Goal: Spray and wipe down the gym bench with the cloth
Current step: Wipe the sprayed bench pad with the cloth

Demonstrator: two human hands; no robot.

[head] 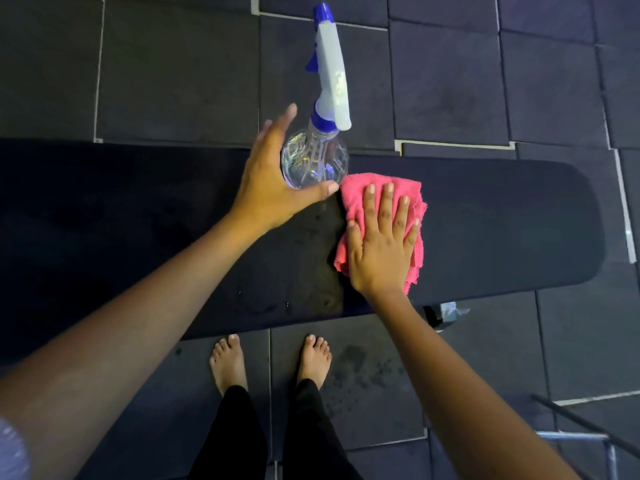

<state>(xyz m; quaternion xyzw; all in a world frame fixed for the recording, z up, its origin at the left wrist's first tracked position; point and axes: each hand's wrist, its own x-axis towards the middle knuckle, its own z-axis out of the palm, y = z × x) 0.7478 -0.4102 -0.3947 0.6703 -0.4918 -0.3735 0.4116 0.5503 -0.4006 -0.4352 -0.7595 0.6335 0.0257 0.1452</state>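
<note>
Dark rubber floor tiles were noted beneath a black padded gym bench, used as worktop. A clear spray bottle stood on its far edge; the left hand was cupped around it, fingers spread, grip uncertain. The right hand was pressed flat, fingers extended, on a pink cloth. Wet streaks were seen left of it.

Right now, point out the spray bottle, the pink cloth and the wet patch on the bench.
spray bottle [313, 161]: head view, on its clear round body.
pink cloth [355, 199]: head view, on the bare upper left part beside the fingers.
wet patch [304, 271]: head view, on the damp bench pad left of the cloth.
</note>
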